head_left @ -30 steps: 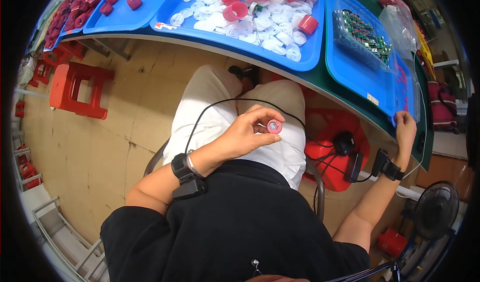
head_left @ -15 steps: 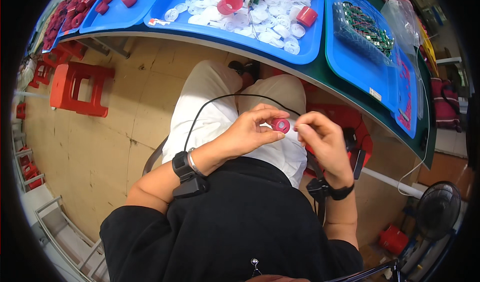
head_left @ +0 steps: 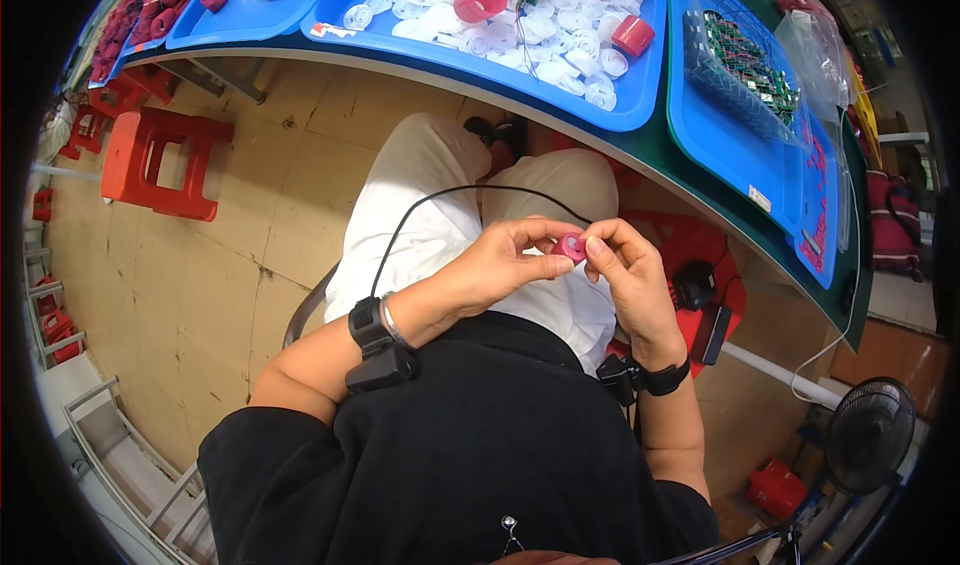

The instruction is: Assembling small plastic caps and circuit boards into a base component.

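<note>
A small dark-pink round housing with a pale center is pinched between the thumb and fingers of my left hand, above my lap. My right hand meets it from the right, thumb and forefinger pressed together at the housing's edge. Whatever those right fingertips hold, if anything, is too small and covered to name. Beyond my knees, a blue tray carries white plastic discs and several red cylindrical shells.
A clear plastic box of green circuit boards stands in another blue tray at the right. Small pink parts lie in a tray beside it. A black cable arcs over my lap. At left stands a red stool; at lower right, a black fan.
My right hand has moved in leftward from beside the housing, and its fingertips now touch it. The left hand keeps hold of the housing, which has tilted slightly.
</note>
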Demonstrator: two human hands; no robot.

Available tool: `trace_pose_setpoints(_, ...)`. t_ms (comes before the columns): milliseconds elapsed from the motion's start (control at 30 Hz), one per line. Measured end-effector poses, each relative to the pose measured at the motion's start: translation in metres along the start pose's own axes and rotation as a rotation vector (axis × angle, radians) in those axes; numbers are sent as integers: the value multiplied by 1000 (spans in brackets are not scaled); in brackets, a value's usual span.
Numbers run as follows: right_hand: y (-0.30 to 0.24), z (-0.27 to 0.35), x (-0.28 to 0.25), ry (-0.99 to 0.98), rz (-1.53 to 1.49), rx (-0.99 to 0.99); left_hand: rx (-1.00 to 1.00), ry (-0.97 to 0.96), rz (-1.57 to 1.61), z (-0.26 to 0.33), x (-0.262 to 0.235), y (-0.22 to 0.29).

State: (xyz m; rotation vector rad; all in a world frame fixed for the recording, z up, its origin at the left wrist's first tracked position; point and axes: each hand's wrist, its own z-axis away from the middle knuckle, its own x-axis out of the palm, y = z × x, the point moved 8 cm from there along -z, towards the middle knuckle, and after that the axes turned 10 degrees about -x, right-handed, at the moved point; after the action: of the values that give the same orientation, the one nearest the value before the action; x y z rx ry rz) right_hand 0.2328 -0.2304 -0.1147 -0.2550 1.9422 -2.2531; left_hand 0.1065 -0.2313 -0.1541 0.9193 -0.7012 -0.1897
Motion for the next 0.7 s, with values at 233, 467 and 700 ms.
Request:
trace_pose_setpoints(233,-4,1,-2,50,-76,-36,-73,-156,311,1,5,-3)
trace_pose_setpoints(467,-6,3,-4,38,-47,-50,-103,-190,490,-1,0,-13)
trace_pose_setpoints(700,-12,2,-1,-11,26,-98,-182,-192,612,-5,-5,-29)
